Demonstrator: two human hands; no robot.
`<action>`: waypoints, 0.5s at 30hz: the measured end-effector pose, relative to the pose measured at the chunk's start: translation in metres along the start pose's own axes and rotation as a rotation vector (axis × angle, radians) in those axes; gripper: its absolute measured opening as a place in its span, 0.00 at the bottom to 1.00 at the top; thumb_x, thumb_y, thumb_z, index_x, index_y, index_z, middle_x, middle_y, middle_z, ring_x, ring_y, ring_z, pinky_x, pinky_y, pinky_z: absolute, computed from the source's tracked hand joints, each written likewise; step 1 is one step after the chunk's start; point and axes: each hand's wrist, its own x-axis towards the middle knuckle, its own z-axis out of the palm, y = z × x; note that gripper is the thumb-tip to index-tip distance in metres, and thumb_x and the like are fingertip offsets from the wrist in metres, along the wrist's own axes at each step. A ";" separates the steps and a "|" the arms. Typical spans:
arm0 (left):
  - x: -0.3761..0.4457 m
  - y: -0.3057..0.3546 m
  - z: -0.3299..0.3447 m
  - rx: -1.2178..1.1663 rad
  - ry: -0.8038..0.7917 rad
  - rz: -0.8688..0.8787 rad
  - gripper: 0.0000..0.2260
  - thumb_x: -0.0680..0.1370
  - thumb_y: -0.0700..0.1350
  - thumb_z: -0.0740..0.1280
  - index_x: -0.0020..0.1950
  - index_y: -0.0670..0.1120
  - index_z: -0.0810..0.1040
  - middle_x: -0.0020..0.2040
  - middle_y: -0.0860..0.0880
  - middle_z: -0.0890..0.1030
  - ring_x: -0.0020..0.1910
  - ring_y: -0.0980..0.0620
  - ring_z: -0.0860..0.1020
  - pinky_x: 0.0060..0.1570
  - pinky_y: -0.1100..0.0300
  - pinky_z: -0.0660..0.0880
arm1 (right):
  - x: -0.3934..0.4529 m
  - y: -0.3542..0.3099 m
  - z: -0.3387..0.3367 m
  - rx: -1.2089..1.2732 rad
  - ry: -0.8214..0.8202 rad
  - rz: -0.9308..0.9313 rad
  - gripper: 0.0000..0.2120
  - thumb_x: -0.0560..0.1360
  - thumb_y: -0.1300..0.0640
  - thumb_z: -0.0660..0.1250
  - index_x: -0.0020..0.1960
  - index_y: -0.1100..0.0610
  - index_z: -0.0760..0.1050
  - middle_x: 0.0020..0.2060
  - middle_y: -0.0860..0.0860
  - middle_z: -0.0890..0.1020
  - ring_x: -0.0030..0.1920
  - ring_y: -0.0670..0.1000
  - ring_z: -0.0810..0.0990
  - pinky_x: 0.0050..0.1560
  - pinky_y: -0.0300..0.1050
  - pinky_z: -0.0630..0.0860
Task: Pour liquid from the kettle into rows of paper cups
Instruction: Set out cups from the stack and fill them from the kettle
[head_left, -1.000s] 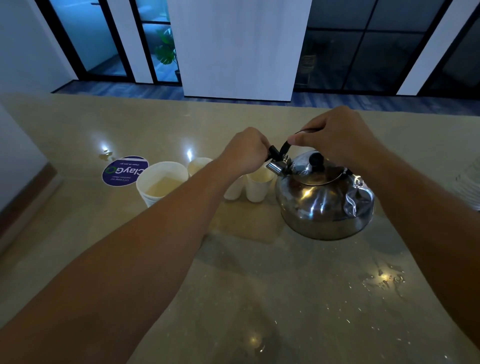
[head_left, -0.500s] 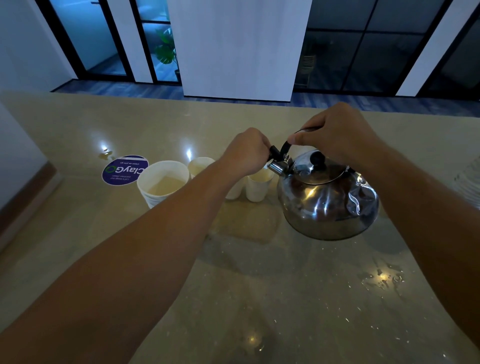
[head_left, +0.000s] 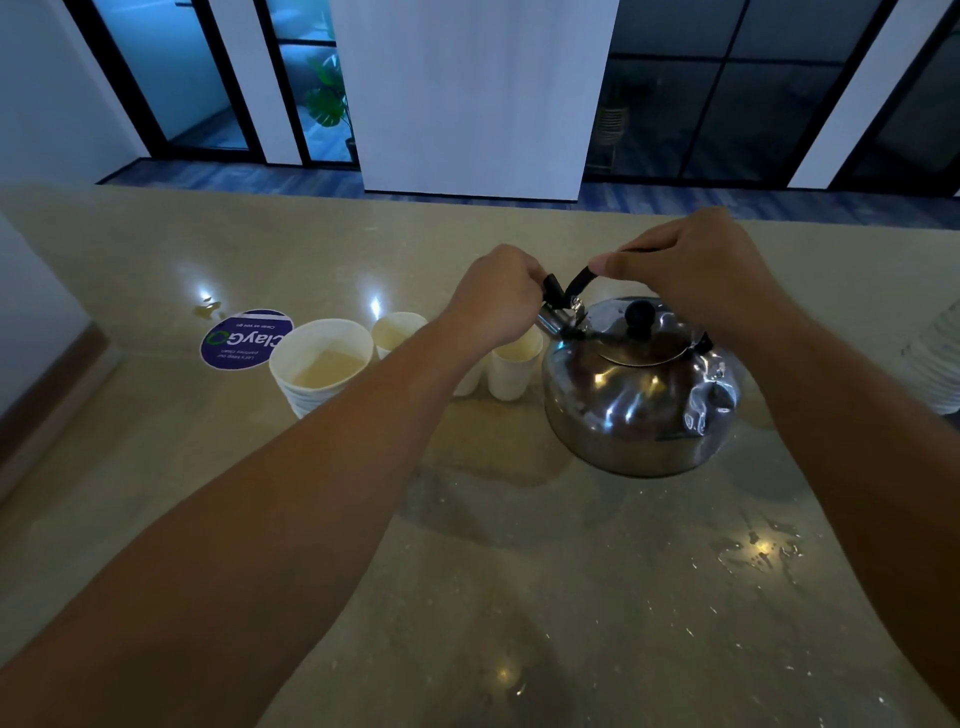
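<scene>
A dented steel kettle (head_left: 634, 400) with a black lid knob hangs just above the counter, its spout pointing left toward the cups. My right hand (head_left: 696, 270) grips its black handle from above. My left hand (head_left: 498, 296) pinches the black cap at the spout tip. A wide paper cup (head_left: 319, 364) holds pale liquid at the left. A smaller cup (head_left: 397, 332) stands behind my left forearm, and another small cup (head_left: 514, 371) sits right under the spout. One more cup beside it is mostly hidden by my left wrist.
A round blue sticker (head_left: 244, 340) lies on the beige stone counter (head_left: 493, 571) left of the cups. Water drops (head_left: 758, 551) glisten at the near right. A stack of white cups or plates (head_left: 935, 364) shows at the right edge.
The kettle has risen slightly and shifted a little to the right with my right hand. My left hand stays at the spout cap.
</scene>
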 end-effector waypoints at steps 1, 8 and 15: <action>-0.002 0.002 -0.001 -0.002 0.005 0.012 0.18 0.79 0.31 0.58 0.58 0.43 0.84 0.51 0.44 0.84 0.51 0.47 0.81 0.54 0.55 0.77 | -0.002 0.001 -0.001 0.039 0.007 0.014 0.11 0.70 0.42 0.77 0.47 0.47 0.86 0.41 0.43 0.85 0.41 0.41 0.80 0.38 0.36 0.71; -0.021 0.008 -0.003 0.005 0.044 0.054 0.18 0.78 0.32 0.59 0.53 0.48 0.85 0.46 0.50 0.83 0.47 0.52 0.80 0.44 0.63 0.75 | -0.019 0.013 -0.015 0.281 -0.034 0.067 0.14 0.65 0.43 0.79 0.44 0.51 0.87 0.24 0.51 0.71 0.22 0.46 0.64 0.25 0.38 0.65; -0.060 0.004 0.007 0.018 0.030 0.041 0.19 0.75 0.31 0.58 0.50 0.47 0.85 0.39 0.54 0.80 0.38 0.59 0.76 0.36 0.66 0.72 | -0.058 0.026 -0.012 0.408 -0.105 0.108 0.10 0.68 0.50 0.78 0.45 0.56 0.87 0.21 0.49 0.70 0.23 0.49 0.61 0.25 0.39 0.61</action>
